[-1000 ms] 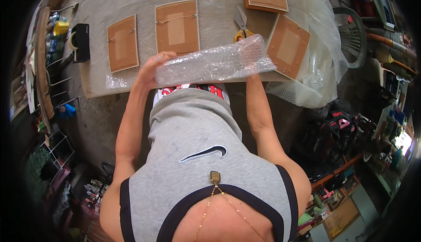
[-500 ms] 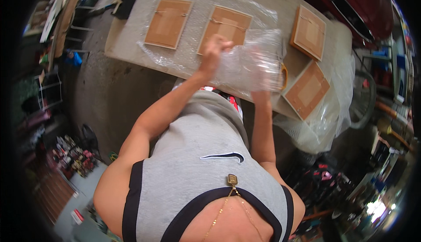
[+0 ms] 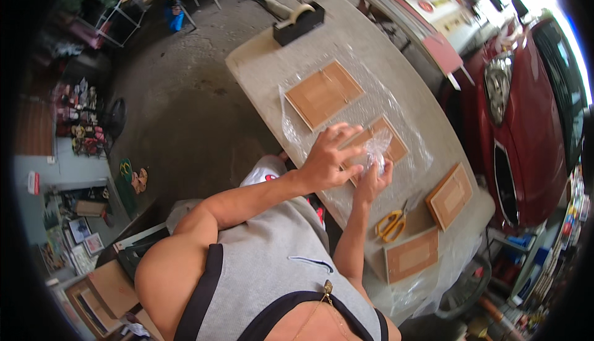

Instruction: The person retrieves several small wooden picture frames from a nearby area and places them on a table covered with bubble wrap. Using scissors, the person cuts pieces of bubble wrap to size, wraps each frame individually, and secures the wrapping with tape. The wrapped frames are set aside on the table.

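My right hand (image 3: 374,181) pinches a small crumpled piece of clear plastic wrap (image 3: 376,145), bunched above a picture frame (image 3: 391,140) that lies back side up. Close beside it, my left hand (image 3: 331,160) has its fingers apart, thumb toward the wrap, and holds nothing I can see. Beyond the left hand lies another back-up frame (image 3: 324,95) with brown backing and a hanging cord. Both frames rest on a spread sheet of clear wrap (image 3: 416,166). Orange-handled scissors (image 3: 391,225) lie to the right of my right forearm, near a frame (image 3: 413,256) and a thicker frame or stack (image 3: 450,197).
A black tape dispenser (image 3: 299,24) stands at the far left corner of the grey table (image 3: 257,69). More clear wrap (image 3: 442,279) hangs over the right end. A dark red car (image 3: 520,143) stands past the table's far side. Another table (image 3: 408,19) holds red boards.
The view has swung round to the left. The larger stretch of clear wrap between my hands is now a small bunch in my right hand. My left hand's fingers have spread.
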The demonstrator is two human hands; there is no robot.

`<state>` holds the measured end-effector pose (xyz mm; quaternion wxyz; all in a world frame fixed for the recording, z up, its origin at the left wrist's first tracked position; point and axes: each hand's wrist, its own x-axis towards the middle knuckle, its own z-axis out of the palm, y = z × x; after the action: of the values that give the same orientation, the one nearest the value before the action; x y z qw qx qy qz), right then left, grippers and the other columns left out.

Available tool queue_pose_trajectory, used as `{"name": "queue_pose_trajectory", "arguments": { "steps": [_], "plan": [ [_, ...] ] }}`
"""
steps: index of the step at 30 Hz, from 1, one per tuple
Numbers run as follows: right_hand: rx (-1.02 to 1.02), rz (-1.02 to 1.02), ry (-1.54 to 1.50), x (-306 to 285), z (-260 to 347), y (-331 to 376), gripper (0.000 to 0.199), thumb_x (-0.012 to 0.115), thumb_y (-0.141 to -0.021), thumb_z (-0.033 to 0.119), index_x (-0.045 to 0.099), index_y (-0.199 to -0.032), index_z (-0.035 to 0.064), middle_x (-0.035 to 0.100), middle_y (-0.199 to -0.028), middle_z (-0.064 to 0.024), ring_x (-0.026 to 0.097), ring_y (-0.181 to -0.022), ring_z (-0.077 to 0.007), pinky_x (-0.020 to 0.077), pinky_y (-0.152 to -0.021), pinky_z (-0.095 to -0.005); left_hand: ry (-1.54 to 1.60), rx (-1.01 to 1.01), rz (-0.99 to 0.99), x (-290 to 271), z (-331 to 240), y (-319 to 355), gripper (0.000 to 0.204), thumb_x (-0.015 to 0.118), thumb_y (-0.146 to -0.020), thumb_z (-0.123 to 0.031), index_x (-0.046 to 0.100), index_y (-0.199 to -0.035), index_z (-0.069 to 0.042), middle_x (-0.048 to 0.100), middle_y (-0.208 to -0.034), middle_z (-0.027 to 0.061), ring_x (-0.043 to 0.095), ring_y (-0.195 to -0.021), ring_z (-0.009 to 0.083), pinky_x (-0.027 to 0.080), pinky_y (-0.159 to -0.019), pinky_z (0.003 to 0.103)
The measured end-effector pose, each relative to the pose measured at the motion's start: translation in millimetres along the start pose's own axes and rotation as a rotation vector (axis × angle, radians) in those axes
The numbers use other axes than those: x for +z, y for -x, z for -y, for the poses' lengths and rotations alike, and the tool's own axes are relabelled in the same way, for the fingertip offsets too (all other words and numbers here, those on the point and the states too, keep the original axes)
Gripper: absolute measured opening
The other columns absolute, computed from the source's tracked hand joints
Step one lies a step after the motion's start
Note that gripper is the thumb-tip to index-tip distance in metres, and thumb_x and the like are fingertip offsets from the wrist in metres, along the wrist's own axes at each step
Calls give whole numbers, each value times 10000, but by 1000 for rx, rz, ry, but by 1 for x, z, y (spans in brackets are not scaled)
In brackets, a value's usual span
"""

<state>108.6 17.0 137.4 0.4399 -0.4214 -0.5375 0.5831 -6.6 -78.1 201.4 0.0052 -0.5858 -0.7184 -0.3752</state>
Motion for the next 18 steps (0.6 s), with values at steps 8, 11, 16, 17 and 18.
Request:
{"name": "queue_pose_trajectory", "arguments": {
  "steps": [8,11,16,17,18],
  "plan": [
    [133,353,-211,94,39,19,73,605,-771,79,541,-753,48,545,-704,25,493,-661,-61,394,-598,-214,554,-92,91,-50,53,23,706,694,-824,-246,352,-1416,-69,439,-1321,246,409,-1256,403,396,-1011,441],
    [213,380,-356,169,39,35,92,574,-796,133,536,-763,56,530,-674,29,492,-640,-68,400,-609,-221,338,-123,-86,-86,96,44,655,666,-802,-107,380,-1385,-21,475,-1278,235,498,-1162,386,450,-942,408],
    [413,587,-426,324,18,80,326,644,-820,213,522,-1067,40,503,-1208,-95,517,-1064,-203,438,-900,-338,434,-380,-229,-198,216,73,439,626,-726,48,576,-1161,9,619,-1052,146,622,-923,245,510,-775,336],
    [448,691,-505,351,19,87,401,670,-810,208,500,-1137,48,456,-1295,-102,489,-1136,-222,424,-945,-357,487,-424,-259,-220,239,79,383,626,-730,56,609,-1110,10,640,-1010,125,632,-886,207,513,-755,320],
    [462,807,-599,377,20,91,483,696,-801,203,478,-1206,56,409,-1381,-110,461,-1207,-240,411,-990,-376,748,-548,-367,-238,259,83,305,625,-740,67,626,-1036,-3,651,-959,92,619,-845,155,512,-730,299]
  ]
}}
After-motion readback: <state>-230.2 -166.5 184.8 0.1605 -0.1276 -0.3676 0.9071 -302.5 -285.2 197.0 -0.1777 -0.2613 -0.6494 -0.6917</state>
